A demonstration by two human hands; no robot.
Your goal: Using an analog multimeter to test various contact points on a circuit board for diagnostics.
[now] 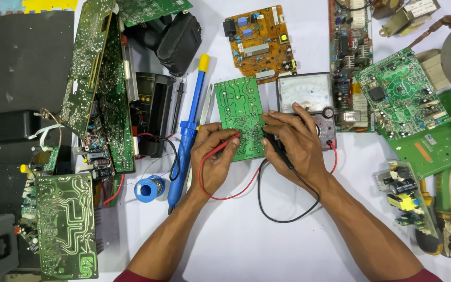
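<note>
White bench [246, 240] strewn with boards, several cut off at the edges; green circuit board [241, 117] lies between both hands, left hand [214, 156] pinching red probe [225, 146], right hand [293, 141] gripping black probe [277, 149], tips hidden

On the white counter [246, 240] a green circuit board [241, 115] lay solder side up. The left hand [216, 156] pinched a red probe [226, 144] with its tip on the board; the right hand [294, 140] pressed a black probe [276, 147] to the same board. An analog multimeter [307, 99] sat just behind the right hand. A blue desoldering pump [186, 133] lay left of the board, near a spool of solder wire [149, 189].
</note>
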